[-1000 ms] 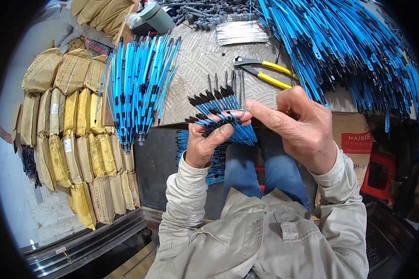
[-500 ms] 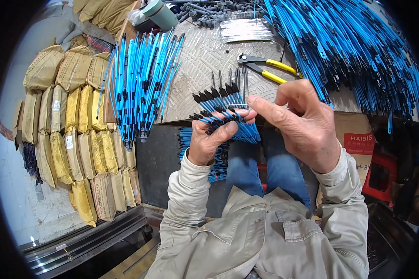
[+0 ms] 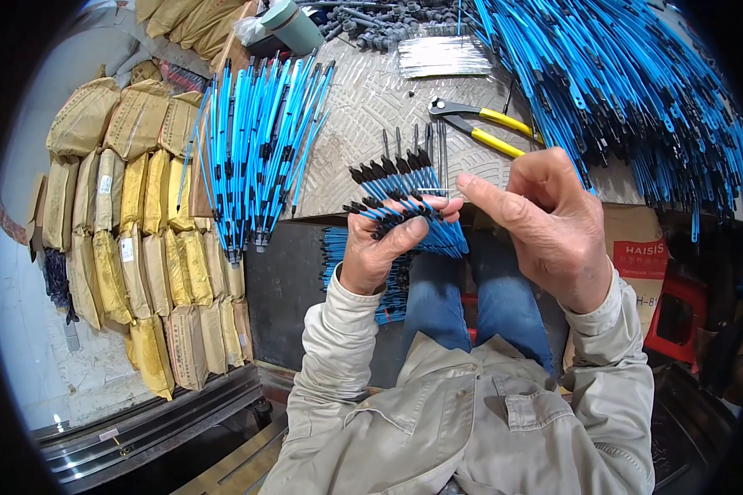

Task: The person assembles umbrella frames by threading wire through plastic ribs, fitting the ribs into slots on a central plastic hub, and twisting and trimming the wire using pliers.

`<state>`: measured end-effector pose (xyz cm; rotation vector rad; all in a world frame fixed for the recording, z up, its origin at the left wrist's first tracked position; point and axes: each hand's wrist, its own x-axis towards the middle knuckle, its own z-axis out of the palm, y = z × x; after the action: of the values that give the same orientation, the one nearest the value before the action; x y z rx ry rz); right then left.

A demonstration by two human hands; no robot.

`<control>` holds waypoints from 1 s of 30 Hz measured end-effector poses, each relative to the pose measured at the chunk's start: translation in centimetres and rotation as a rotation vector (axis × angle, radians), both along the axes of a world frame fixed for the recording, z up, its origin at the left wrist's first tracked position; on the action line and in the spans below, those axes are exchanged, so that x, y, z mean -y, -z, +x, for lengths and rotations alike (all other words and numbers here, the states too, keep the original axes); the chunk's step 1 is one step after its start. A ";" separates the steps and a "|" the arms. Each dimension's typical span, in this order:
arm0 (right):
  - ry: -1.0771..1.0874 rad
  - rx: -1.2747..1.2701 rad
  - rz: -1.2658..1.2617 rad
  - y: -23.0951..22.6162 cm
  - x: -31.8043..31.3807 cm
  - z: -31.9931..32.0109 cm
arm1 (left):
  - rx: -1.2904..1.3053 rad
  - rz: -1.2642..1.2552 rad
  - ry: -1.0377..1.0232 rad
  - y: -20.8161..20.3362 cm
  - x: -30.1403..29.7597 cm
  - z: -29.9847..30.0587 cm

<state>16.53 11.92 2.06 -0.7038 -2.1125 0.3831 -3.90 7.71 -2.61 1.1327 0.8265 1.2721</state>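
Note:
My left hand [image 3: 380, 252] is closed around a fanned bundle of thin blue strips with black tips [image 3: 388, 175], held above my lap at the table's front edge. A thin pale wire [image 3: 434, 190] lies across the bundle near my left fingertips. Just right of the wire is my right hand [image 3: 553, 235], one finger stretched toward the bundle and the others bent and apart from it. Nothing shows in that hand, though its underside is hidden. Beyond the bundle, several dark rods [image 3: 442, 153] extend onto the table.
Yellow-handled pliers [image 3: 479, 124] lie beyond my right hand, near a stack of silvery wires [image 3: 443, 56]. Large heaps of blue strips lie at right [image 3: 611, 91] and left [image 3: 264, 140]. Wrapped packages [image 3: 144, 198] are stacked at far left; a green cup [image 3: 292, 26] stands at the back.
The whole view has shifted slightly, so things sit a little farther right and lower. My left hand still holds the bundle, and my right finger stays beside the wire.

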 end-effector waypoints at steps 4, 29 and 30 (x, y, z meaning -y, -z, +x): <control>-0.013 -0.005 -0.001 -0.1 0.0 0.1 | 0.003 0.011 0.003 0.0 0.0 0.1; -0.061 -0.093 0.042 0.7 -0.5 -1.3 | 0.028 -0.009 -0.027 -0.5 0.2 0.7; -0.088 -0.174 -0.024 1.2 -0.6 -1.6 | 0.026 -0.010 -0.028 -0.4 0.2 0.6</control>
<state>14.95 12.53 0.88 -0.5708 -1.9812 0.5006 -3.29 7.49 -2.20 1.0980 0.8306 1.3025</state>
